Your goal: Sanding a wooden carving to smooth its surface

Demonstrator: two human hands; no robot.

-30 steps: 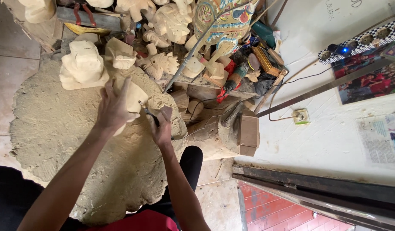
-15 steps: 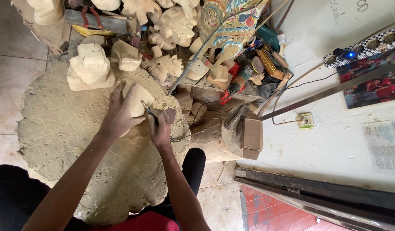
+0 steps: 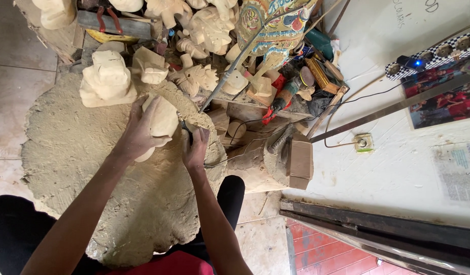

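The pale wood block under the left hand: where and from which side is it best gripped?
Probably across its broad rounded back, from the left, as the left hand does now, fingers wrapped over the upper edge. The wood block lies tilted on the sawdust-covered stump, and its right edge is where the right hand works a small tool, so that side should remain free.
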